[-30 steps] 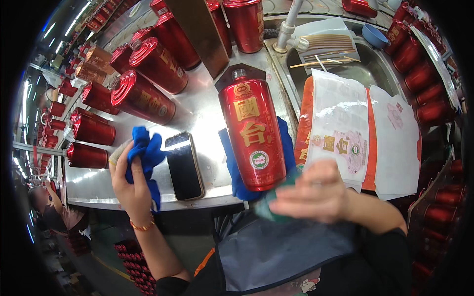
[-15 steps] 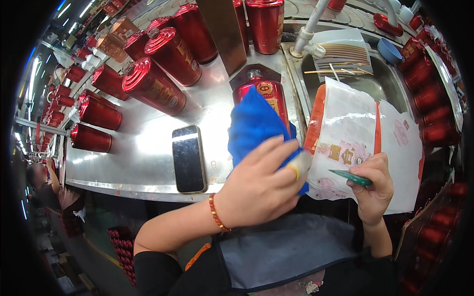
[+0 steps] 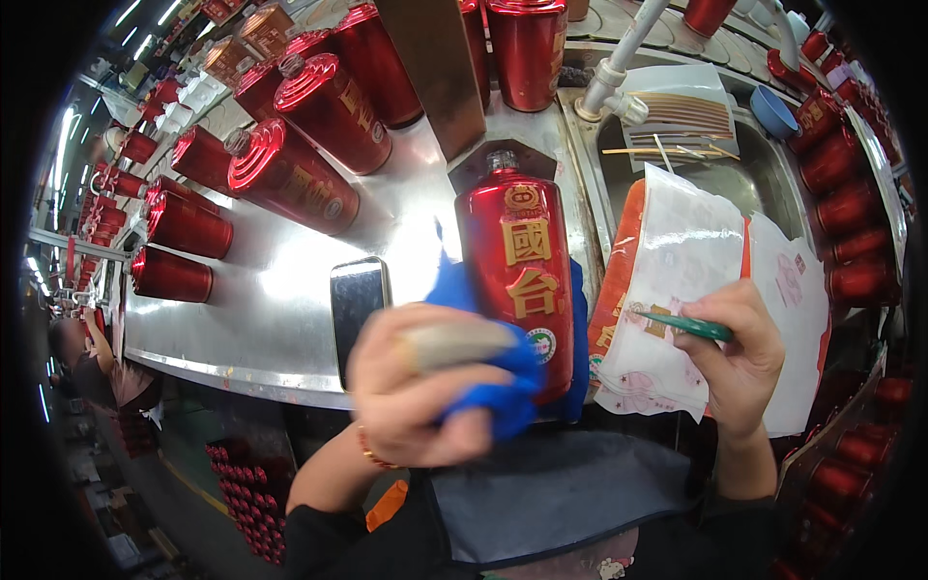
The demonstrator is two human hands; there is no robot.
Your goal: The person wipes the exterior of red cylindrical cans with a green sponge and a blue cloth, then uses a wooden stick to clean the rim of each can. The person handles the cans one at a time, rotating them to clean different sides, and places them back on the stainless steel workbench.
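Observation:
A red metallic bottle point(image 3: 495, 333) with raised gold characters and a bare neck lies face up in front of me, over part of a blue cloth. My left hand point(image 3: 420, 377), smeared by motion, is closed on a bunched blue cloth point(image 3: 519, 387) at the bottle's lower left. Pale finger covers show on that hand. My right hand point(image 3: 744, 353) pinches a slim green pointed tool point(image 3: 691, 327), its tip toward the left; whether it is tweezers I cannot tell. Beneath that hand are white printed sheets point(image 3: 681, 222) with a red-orange backing.
A phone point(image 3: 358, 300) lies on the metal table point(image 3: 261, 358), left of the bottle and partly behind my left hand. Several red bottles point(image 3: 300, 184) stand at the far left. Rightward are a sink point(image 3: 764, 179) with thin sticks, a white pipe point(image 3: 619, 58) and a blue bowl point(image 3: 773, 111).
My left hand has swept left and toward me with the cloth, uncovering the bottle's front and blocking part of the phone. The right hand stays over the sheets with the green tool.

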